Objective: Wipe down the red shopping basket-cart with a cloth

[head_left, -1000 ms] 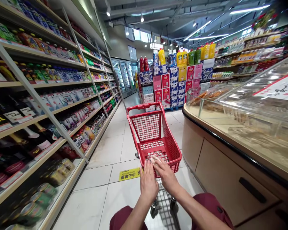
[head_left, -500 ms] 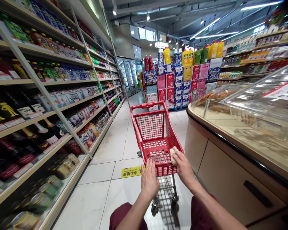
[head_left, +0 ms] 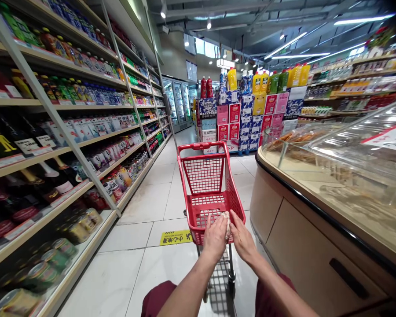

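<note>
A red shopping cart [head_left: 207,176] stands in the aisle right in front of me. My left hand [head_left: 215,238] rests curled on the near rim of its basket. My right hand [head_left: 241,237] sits beside it on the same rim, fingers closed on a small pale crumpled cloth [head_left: 227,219]. The two hands are close together and almost touch around the cloth. The basket holds nothing I can see.
Shelves of bottles and cans [head_left: 69,145] line the left side. A curved counter with a clear display case [head_left: 333,176] runs along the right. Stacked boxes topped with bottles [head_left: 247,114] and fridges stand ahead. A yellow floor sticker [head_left: 176,237] lies by the cart.
My right hand with the cloth moved from the basket's right corner to the middle of the rim, beside my left hand, which shifted slightly right. The cart and view shifted slightly.
</note>
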The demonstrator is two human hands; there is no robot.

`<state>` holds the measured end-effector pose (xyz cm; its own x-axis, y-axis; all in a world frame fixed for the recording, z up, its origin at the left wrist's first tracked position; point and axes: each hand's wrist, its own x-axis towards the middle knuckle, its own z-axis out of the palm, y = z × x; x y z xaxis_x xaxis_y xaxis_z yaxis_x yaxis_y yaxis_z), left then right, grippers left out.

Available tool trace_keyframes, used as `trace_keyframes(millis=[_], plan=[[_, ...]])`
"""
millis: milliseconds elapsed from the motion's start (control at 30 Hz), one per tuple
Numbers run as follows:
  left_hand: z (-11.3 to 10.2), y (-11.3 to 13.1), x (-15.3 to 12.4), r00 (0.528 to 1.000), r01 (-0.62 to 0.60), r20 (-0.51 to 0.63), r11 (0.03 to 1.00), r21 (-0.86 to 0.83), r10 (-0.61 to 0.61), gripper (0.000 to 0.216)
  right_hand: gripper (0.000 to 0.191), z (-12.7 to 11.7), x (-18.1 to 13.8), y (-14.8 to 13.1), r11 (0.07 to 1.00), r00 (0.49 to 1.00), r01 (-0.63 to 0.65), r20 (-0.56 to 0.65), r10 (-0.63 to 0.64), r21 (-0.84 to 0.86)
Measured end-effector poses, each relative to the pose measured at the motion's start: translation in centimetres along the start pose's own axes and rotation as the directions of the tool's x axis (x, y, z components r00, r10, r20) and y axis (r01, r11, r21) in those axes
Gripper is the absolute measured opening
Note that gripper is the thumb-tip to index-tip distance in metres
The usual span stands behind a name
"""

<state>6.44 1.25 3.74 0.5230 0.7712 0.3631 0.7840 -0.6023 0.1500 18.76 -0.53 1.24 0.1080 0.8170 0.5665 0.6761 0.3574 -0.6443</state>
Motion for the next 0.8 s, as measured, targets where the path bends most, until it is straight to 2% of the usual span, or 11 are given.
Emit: trace_keyframes(millis=[100, 167, 233, 333, 433, 500, 600, 700, 767, 800], plan=[[-1.9, -2.9, -1.7, 1.000, 0.028, -0.003, 0.999, 0.020, -0.028, 0.041, 0.045, -0.4, -0.5, 1.3, 0.987, 0.997, 0.031, 0.080, -0.018, -0.160], [-3.2, -4.7, -2.9, 0.991, 0.131, -0.047, 0.990, 0.060, -0.128, 0.039, 0.043, -0.4, -0.8, 1.5, 0.976, 0.994, 0.031, 0.107, -0.008, -0.215], [-3.8, -5.5, -3.3, 0.970, 0.228, -0.107, 0.969, 0.096, -0.217, 0.040, 0.042, -0.2, -1.1, 1.2, 0.977, 0.996, 0.025, 0.093, -0.005, -0.214], [-2.7, -3.9, -2.5, 0.974, 0.208, -0.107, 0.974, 0.087, -0.198, 0.043, 0.044, 0.5, -1.1, 0.4, 0.982, 0.999, 0.010, 0.043, -0.001, -0.188], [-0.6, -0.8, -0.8, 0.996, 0.066, -0.054, 0.998, 0.006, -0.065, 0.038, 0.044, 0.5, -1.0, 0.3, 0.985, 0.999, -0.017, 0.033, 0.023, -0.173], [-0.1, -0.1, -0.3, 0.998, -0.018, -0.053, 0.999, -0.034, 0.016, 0.035, 0.044, -0.2, -0.9, 0.6, 0.985, 0.997, -0.039, 0.053, 0.049, -0.165], [-1.3, -2.2, -1.5, 0.995, -0.040, -0.098, 0.999, -0.032, 0.037, 0.030, 0.043, -1.2, -1.0, 0.9, 0.982, 0.993, -0.075, 0.072, 0.088, -0.172], [-3.3, -4.8, -3.0, 0.979, 0.107, -0.177, 0.994, 0.026, -0.101, 0.026, 0.042, -1.2, -1.4, 0.4, 0.987, 0.993, -0.092, 0.058, 0.101, -0.128], [-3.4, -4.7, -3.1, 0.970, 0.156, -0.197, 0.987, 0.046, -0.144, 0.026, 0.043, -0.7, -1.6, -0.1, 0.990, 0.992, -0.113, 0.040, 0.117, -0.089], [-3.0, -3.9, -2.8, 0.973, 0.138, -0.190, 0.990, 0.044, -0.127, 0.027, 0.044, -0.4, -1.7, -0.3, 0.990, 0.991, -0.122, 0.039, 0.125, -0.075]])
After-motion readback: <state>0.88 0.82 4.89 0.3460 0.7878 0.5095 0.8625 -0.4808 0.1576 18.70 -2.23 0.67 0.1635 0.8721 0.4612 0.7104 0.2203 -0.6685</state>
